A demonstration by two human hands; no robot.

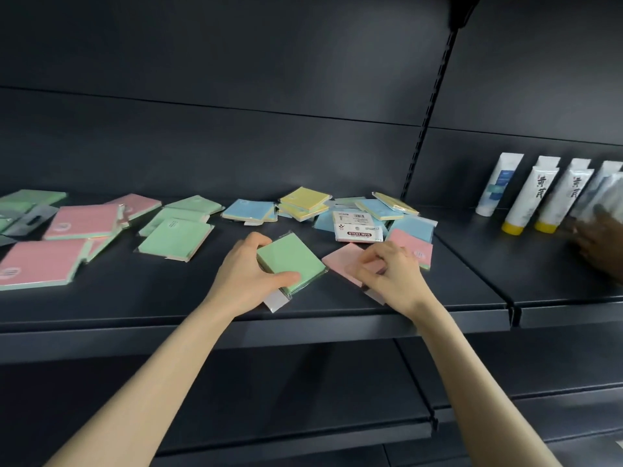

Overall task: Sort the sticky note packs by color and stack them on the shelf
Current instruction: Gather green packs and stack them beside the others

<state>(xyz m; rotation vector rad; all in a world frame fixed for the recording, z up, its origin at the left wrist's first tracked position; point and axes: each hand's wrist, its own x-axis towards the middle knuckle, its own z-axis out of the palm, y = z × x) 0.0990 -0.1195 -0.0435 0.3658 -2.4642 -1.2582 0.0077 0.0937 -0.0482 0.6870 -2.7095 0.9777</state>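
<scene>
My left hand (247, 269) grips a green sticky note pack (292, 261) near the front of the dark shelf (168, 305), thumb on top and fingers round its far edge. My right hand (387, 271) pinches a pink pack (340, 261) lying just right of the green one. Behind them a loose pile holds blue packs (247, 210), yellow packs (305, 200), another pink pack (416, 246) and a pack lying label-up (359, 225). Green packs (175, 239) lie left of centre. Pink packs (40, 264) lie at the far left.
White tubes (526, 193) with yellow caps stand on the neighbouring shelf section at the right. Another person's hand (600, 244) reaches in at the right edge beside them. An upright slotted post (428, 119) divides the two sections. A lower shelf (269, 429) lies below.
</scene>
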